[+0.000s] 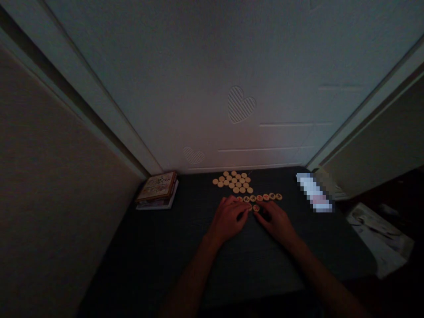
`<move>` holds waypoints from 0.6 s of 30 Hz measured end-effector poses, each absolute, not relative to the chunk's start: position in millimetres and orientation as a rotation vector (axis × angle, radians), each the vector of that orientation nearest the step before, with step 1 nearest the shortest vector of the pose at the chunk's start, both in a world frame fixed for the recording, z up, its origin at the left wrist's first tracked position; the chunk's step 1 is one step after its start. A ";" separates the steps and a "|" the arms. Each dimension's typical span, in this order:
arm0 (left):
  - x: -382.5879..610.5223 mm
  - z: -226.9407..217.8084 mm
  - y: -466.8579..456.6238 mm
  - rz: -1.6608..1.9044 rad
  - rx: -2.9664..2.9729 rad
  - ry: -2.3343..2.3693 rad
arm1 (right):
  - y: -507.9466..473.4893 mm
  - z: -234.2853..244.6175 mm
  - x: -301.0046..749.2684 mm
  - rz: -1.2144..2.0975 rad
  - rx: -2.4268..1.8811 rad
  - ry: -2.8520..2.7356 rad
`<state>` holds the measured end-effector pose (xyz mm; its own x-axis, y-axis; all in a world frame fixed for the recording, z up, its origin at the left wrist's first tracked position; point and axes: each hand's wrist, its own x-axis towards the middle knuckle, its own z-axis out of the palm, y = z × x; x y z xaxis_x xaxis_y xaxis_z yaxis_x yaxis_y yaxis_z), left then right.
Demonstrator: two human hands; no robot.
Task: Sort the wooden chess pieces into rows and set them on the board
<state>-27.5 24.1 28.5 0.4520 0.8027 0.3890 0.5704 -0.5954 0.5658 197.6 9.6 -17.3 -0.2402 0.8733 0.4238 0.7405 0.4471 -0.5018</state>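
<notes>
On the bench [261, 274], the left hand [230, 219] pinches a partly hidden disc [250, 208]; the right hand [277, 219] brackets a red-marked disc [256, 208], whether gripped cannot be told. Beyond: a row of marked discs [266, 197], then clustered plain discs [234, 180].

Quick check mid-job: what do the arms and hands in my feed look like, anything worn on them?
The left hand and right hand are ungloved. No sleeves, cuffs or watch show on the forearms. The light is too dim to rule out small rings or markings.
</notes>
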 end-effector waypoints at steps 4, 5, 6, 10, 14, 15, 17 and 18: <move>-26.9 25.1 24.5 0.839 2.410 1.140 | 8.3 -17.7 198.2 0.274 -1.327 -2.035; -26.5 23.8 24.8 0.827 2.420 1.141 | 8.2 -17.9 198.2 0.267 -1.323 -2.039; -26.2 22.7 25.2 0.818 2.428 1.147 | 8.2 -18.1 198.0 0.257 -1.319 -2.044; -25.0 21.0 26.4 0.810 2.439 1.161 | 7.7 -16.6 197.2 0.246 -1.319 -2.055; -24.3 22.4 26.0 0.835 2.426 1.138 | 6.4 -12.3 195.9 0.281 -1.308 -2.050; -24.7 22.9 26.2 0.847 2.421 1.133 | 6.0 -11.4 195.4 0.285 -1.303 -2.041; -27.9 23.8 28.0 0.889 2.401 1.158 | 4.9 -10.2 194.6 0.290 -1.299 -2.015; -31.1 23.9 29.9 0.931 2.379 1.195 | 4.5 -9.5 194.5 0.293 -1.303 -1.995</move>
<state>-31.1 29.9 23.9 0.4381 0.8006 0.4088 0.5922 -0.5992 0.5387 194.5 4.5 -9.5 -0.2256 0.8664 0.4454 0.7014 0.4618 -0.5429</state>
